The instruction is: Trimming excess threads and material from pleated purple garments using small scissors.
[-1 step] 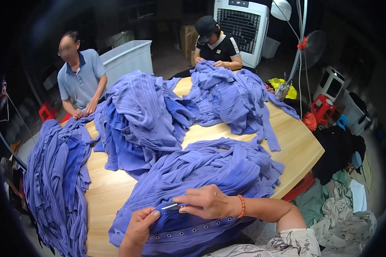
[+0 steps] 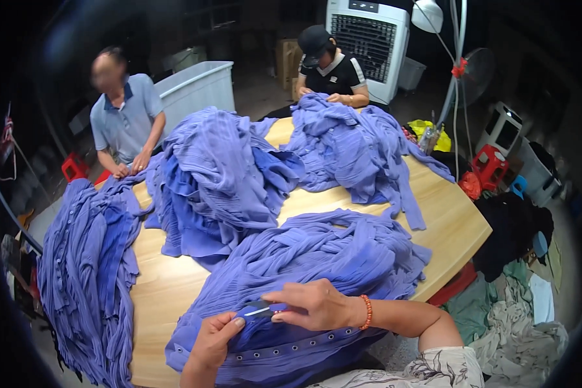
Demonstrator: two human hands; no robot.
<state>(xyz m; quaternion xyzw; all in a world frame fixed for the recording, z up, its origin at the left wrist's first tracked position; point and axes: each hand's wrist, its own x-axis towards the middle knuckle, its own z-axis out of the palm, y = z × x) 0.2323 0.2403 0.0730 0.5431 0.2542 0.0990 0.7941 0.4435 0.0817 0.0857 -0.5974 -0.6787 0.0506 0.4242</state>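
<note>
The purple cloth (image 2: pixel 284 357) is pinched by the fingers of the left hand (image 2: pixel 210 337), and is spread beyond them on the table (image 2: pixel 161 284). Small snips (image 2: pixel 258 312) are gripped by the right hand's fingers (image 2: pixel 286 297). Trimming seems in hand; steady cloth is probably needed next.

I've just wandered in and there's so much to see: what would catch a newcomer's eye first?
First, the heaps of purple cloth spread over the pale wooden table. Then, at the lower middle, the right hand holding a small bladed tool close to the left hand, which pinches cloth. A tall white cooler stands at the back.
</note>
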